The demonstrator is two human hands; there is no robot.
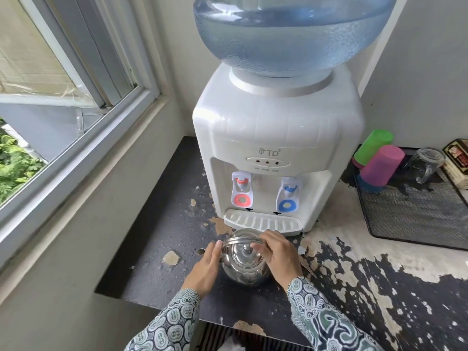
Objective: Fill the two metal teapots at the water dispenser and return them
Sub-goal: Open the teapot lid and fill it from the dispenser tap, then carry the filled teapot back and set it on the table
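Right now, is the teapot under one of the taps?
No, the teapot sits on the counter in front of the drip tray, lid on, between both hands.

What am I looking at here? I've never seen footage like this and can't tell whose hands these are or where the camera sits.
The single picture comes from a camera worn on a person's head, looking down at their own hands; there is no robot. A white water dispenser with a blue bottle on top stands on a worn, peeling black countertop. In front of its drip tray sits a shiny metal teapot, lid on. The left hand rests against the pot's side and the right hand grips its handle. To the right, a mesh tray holds upturned plastic cups and a glass mug. Only one teapot is visible.
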